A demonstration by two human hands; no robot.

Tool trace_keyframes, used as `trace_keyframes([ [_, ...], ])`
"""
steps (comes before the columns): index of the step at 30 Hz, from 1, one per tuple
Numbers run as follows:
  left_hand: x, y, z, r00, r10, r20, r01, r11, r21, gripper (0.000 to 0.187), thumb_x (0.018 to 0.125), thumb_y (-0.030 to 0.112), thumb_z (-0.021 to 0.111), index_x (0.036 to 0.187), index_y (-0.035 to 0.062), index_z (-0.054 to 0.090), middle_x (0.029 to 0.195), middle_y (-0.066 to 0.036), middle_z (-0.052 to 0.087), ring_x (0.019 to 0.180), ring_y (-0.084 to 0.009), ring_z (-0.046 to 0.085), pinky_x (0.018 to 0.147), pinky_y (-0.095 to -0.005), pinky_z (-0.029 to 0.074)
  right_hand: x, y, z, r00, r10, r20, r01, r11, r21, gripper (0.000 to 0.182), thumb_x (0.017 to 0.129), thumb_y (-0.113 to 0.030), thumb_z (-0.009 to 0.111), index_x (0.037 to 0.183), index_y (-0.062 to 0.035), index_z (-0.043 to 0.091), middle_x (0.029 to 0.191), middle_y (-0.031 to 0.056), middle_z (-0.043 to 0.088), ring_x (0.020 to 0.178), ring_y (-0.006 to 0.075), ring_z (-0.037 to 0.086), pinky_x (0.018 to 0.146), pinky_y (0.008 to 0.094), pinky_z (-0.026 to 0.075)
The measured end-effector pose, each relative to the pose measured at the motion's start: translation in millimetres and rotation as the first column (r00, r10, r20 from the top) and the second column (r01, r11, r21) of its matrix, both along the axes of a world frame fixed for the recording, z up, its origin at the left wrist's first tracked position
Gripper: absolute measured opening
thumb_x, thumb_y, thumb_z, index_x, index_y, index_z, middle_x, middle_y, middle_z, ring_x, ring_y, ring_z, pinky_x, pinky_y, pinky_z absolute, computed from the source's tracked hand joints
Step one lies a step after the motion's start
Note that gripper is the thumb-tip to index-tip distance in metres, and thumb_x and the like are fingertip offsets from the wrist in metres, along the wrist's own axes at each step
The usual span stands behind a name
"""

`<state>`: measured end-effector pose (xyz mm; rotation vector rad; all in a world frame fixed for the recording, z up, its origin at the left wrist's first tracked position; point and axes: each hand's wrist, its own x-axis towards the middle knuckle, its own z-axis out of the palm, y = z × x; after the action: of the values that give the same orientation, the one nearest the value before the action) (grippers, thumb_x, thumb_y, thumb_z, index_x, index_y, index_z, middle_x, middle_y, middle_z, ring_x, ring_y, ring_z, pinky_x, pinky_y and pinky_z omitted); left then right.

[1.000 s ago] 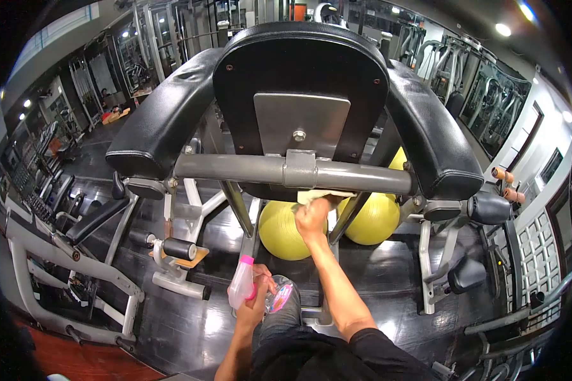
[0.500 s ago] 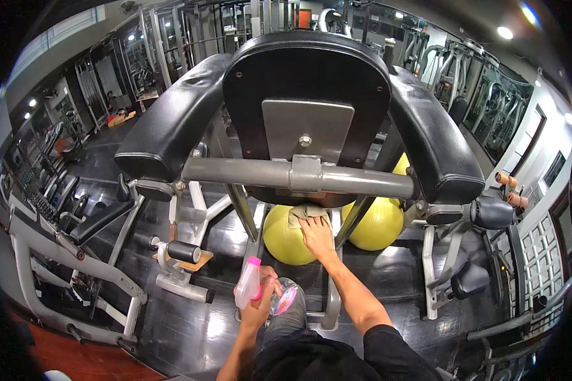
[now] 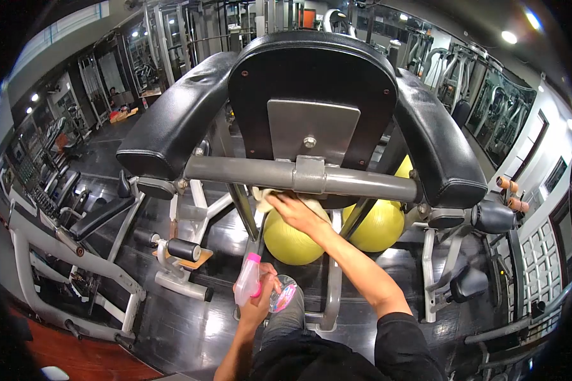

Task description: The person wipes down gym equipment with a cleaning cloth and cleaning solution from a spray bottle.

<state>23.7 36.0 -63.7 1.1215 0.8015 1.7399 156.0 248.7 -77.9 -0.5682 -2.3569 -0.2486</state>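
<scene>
My right hand (image 3: 297, 213) is closed on a crumpled beige cloth (image 3: 262, 198), just below the grey crossbar (image 3: 241, 172) of a padded exercise machine. The hand is near the lower edge of the black backrest (image 3: 311, 73), whose rear metal plate faces me; whether the cloth touches bar or pad is hard to see. Low in front of my body, my left hand (image 3: 257, 305) grips a spray bottle (image 3: 246, 282) with a pink nozzle and translucent head. A clear rounded part with a colourful label (image 3: 284, 297) shows beside those fingers.
Two yellow exercise balls (image 3: 292, 238) sit behind the machine's slanted legs. Black arm pads (image 3: 178, 117) flank the backrest. A foam-roller frame (image 3: 184, 250) stands left, and another machine seat (image 3: 469, 286) stands right. White tubular framing (image 3: 76, 267) occupies the lower left.
My right hand and the cloth have moved left and slightly up, from in front of the yellow ball toward the crossbar. My left hand keeps its hold on the spray bottle.
</scene>
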Motion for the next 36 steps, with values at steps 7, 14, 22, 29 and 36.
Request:
trace_keyframes([
  [7, -8.6, -3.9, -1.9, 0.998, 0.043, -0.041, -0.044, 0.999, -0.015, 0.009, 0.087, -0.007, 0.054, 0.096, -0.0052, 0.053, 0.086, -0.01, 0.058, 0.062, -0.0115, 0.058, 0.059, -0.0262, 0.048, -3.7, -8.4, -6.2, 0.709, -0.567, 0.419, 0.449, 0.822, 0.351, 0.052, 0.082, -0.001, 0.044, 0.133, 0.0019, 0.041, 0.141, 0.0199, 0.035, 0.135, 0.0304, 0.03, 0.114, 0.0355, 0.021],
  [14, -25.0, -7.7, -8.0, 0.997, 0.07, -0.02, -0.07, 0.998, -0.004, 0.013, 0.088, -0.006, 0.054, 0.1, -0.0043, 0.052, 0.089, -0.013, 0.057, 0.062, -0.0119, 0.058, 0.059, -0.0257, 0.048, 37.5, -3.6, -100.1, 0.919, -0.392, 0.046, 0.391, 0.92, 0.03, 0.032, 0.078, -0.01, 0.057, 0.108, 0.0015, 0.056, 0.098, 0.0156, 0.056, 0.092, 0.0331, 0.053, 0.082, 0.0426, 0.045],
  [22, -23.8, -4.7, -7.4, 0.997, 0.056, 0.054, -0.057, 0.998, 0.006, 0.015, 0.087, -0.008, 0.053, 0.101, -0.0029, 0.052, 0.089, -0.014, 0.056, 0.063, -0.0126, 0.058, 0.058, -0.0259, 0.048, 61.8, -44.1, -59.6, 0.912, -0.403, 0.081, 0.405, 0.914, -0.018, 0.045, 0.075, -0.014, 0.058, 0.12, -0.0169, 0.056, 0.091, 0.0123, 0.056, 0.082, 0.0308, 0.057, 0.074, 0.0418, 0.046],
  [29, -27.5, -5.9, -15.7, 0.996, 0.071, 0.051, -0.071, 0.997, 0.002, 0.015, 0.087, -0.009, 0.052, 0.101, -0.0028, 0.051, 0.09, -0.013, 0.056, 0.064, -0.0125, 0.058, 0.059, -0.0257, 0.048, -10.7, -12.1, -5.2, 0.931, -0.326, 0.162, 0.339, 0.939, -0.063, 0.037, 0.076, -0.016, 0.06, 0.113, -0.0235, 0.06, 0.104, 0.0034, 0.061, 0.091, 0.0243, 0.06, 0.076, 0.0391, 0.048],
  [36, -40.6, -18.3, -14.2, 0.993, 0.069, -0.099, -0.075, 0.995, -0.061, 0.014, 0.094, -0.003, 0.045, 0.106, 0.0028, 0.043, 0.095, -0.011, 0.05, 0.069, -0.015, 0.056, 0.067, -0.0284, 0.047, -15.9, 3.0, -32.9, 0.877, -0.479, -0.045, 0.478, 0.878, -0.028, 0.028, 0.073, -0.013, 0.063, 0.101, -0.0181, 0.066, 0.091, 0.0053, 0.062, 0.083, 0.0242, 0.059, 0.08, 0.0387, 0.045],
])
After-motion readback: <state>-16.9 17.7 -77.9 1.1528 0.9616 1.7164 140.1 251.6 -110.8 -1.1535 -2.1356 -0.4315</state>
